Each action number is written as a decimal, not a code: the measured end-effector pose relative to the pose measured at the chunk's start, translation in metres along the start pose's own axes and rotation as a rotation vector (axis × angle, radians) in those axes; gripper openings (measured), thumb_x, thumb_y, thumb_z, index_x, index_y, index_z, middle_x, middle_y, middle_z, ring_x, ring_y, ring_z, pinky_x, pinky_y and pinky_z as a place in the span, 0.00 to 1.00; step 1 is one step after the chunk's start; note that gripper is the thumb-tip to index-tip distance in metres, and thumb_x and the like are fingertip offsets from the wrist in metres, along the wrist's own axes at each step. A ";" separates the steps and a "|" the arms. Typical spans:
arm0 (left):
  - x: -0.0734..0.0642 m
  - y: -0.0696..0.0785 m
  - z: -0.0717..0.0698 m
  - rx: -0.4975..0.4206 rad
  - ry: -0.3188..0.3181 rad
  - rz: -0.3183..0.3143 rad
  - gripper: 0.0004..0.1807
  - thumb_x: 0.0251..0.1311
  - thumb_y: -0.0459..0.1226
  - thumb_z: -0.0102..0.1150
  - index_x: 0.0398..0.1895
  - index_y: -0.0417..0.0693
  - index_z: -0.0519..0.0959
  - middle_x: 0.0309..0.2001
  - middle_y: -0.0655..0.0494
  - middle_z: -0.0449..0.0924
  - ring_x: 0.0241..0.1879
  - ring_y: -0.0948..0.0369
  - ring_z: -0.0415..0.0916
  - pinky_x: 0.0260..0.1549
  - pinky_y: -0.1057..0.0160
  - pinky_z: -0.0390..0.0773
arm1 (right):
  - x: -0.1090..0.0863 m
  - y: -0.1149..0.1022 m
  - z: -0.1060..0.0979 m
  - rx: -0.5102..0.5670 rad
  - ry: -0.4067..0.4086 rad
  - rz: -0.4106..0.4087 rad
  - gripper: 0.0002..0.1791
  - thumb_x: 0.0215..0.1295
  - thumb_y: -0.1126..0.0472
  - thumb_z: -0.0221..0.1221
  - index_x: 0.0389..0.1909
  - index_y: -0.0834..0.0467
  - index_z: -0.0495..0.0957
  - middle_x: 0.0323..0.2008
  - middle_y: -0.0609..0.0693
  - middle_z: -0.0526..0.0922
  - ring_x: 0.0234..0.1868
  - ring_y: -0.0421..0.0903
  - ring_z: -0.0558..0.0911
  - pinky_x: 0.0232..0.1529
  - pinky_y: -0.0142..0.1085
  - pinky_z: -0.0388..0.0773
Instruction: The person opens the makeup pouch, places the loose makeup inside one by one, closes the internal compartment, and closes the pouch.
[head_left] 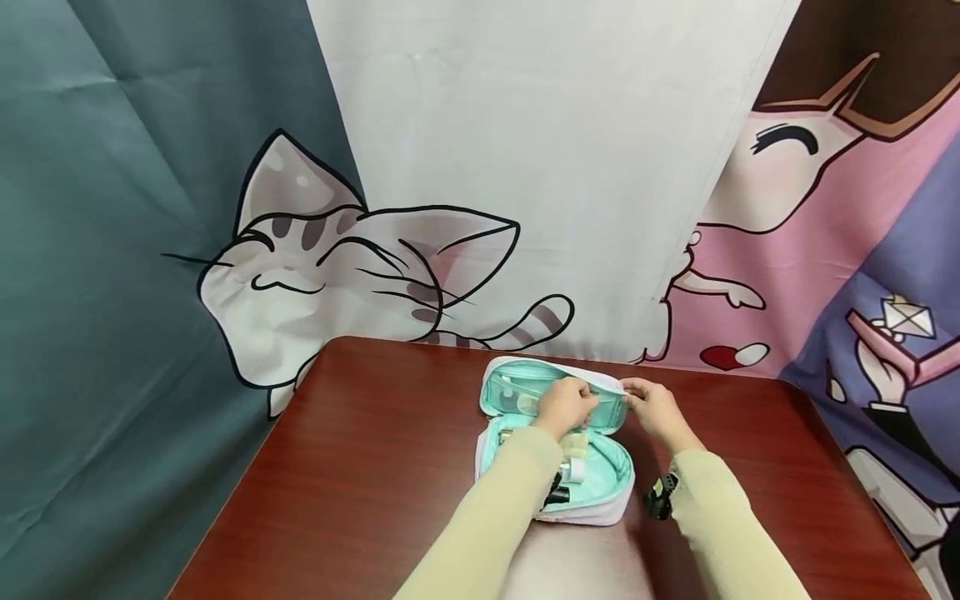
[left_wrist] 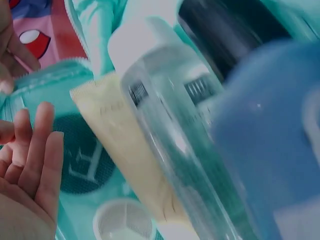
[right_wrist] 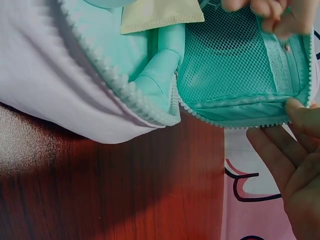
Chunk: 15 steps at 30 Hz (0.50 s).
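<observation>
A white cosmetic bag [head_left: 592, 513] with a mint-green lining lies unzipped, its lid folded up at the back. My left hand [head_left: 564, 407] is at the lid's mesh pocket [right_wrist: 227, 65], its fingertips pinched at the pocket's small zipper pull [right_wrist: 286, 47]. At the lid's right edge, my right hand [head_left: 658, 410] grips the zippered rim, thumb inside and fingers behind. Inside the bag's lower half are a pale yellow tube [left_wrist: 122, 145], a clear bottle [left_wrist: 172, 125] with a white cap, a black cylindrical item [left_wrist: 227, 30] and a blurred blue item [left_wrist: 270, 135].
A round white item [left_wrist: 125, 222] shows at the mesh. The bag stands toward the back of a reddish-brown wooden table [head_left: 375, 467]. Behind the table hangs a cloth [head_left: 562, 167] printed with a cartoon cat. A black device [head_left: 660, 497] sits at the right wrist.
</observation>
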<state>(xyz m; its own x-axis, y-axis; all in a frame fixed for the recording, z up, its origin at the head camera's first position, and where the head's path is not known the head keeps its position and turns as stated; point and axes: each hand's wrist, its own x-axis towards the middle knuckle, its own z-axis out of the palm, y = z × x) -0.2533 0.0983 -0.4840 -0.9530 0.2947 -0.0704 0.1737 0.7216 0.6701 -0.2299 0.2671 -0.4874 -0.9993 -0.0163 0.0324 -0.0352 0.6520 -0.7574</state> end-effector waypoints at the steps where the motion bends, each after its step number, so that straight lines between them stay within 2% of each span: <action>1: -0.001 -0.002 -0.003 -0.003 -0.004 0.003 0.17 0.60 0.45 0.56 0.14 0.55 0.72 0.11 0.66 0.72 0.13 0.68 0.70 0.15 0.67 0.66 | 0.000 0.000 -0.001 -0.007 0.001 -0.007 0.14 0.63 0.72 0.54 0.50 0.71 0.73 0.42 0.66 0.80 0.39 0.55 0.80 0.34 0.37 0.75; 7: -0.006 -0.017 -0.015 -0.001 0.006 0.008 0.21 0.61 0.46 0.56 0.12 0.53 0.65 0.10 0.64 0.70 0.12 0.66 0.70 0.11 0.67 0.58 | 0.001 0.000 0.001 -0.016 -0.002 -0.012 0.14 0.63 0.73 0.53 0.50 0.71 0.73 0.41 0.66 0.80 0.39 0.54 0.80 0.34 0.38 0.75; 11: -0.008 -0.026 -0.022 0.069 0.057 0.031 0.23 0.59 0.44 0.55 0.10 0.54 0.58 0.08 0.64 0.57 0.09 0.68 0.56 0.11 0.68 0.51 | 0.003 -0.001 0.004 -0.007 0.005 0.002 0.15 0.64 0.73 0.52 0.51 0.71 0.73 0.42 0.66 0.80 0.40 0.56 0.80 0.37 0.41 0.77; 15: -0.008 -0.040 -0.033 0.115 0.121 0.037 0.22 0.55 0.41 0.54 0.10 0.55 0.55 0.10 0.63 0.49 0.12 0.65 0.45 0.13 0.68 0.48 | 0.003 -0.003 0.006 0.008 0.005 0.029 0.15 0.65 0.73 0.51 0.52 0.71 0.72 0.44 0.67 0.78 0.42 0.58 0.79 0.41 0.45 0.77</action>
<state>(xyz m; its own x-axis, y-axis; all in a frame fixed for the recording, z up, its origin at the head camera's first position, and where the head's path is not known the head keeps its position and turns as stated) -0.2607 0.0466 -0.4860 -0.9671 0.2501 0.0467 0.2299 0.7804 0.5814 -0.2325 0.2609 -0.4886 -0.9999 0.0064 0.0138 -0.0064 0.6460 -0.7633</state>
